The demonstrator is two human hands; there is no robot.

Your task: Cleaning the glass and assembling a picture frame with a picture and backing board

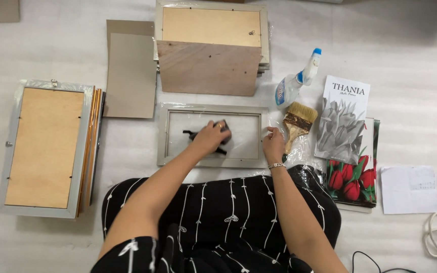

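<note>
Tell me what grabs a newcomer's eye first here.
At the centre, the left hand presses a dark cloth onto the glass of a grey picture frame lying flat, while the right hand steadies its right edge. Just right lie a wide paintbrush and a spray bottle; red tulip prints stand out beyond them.

You sit on the floor of a picture-framing workshop: stacked frames (46, 149), backing boards (208, 67), prints (342, 121), brush (298, 124), spray bottle (294, 81).
</note>
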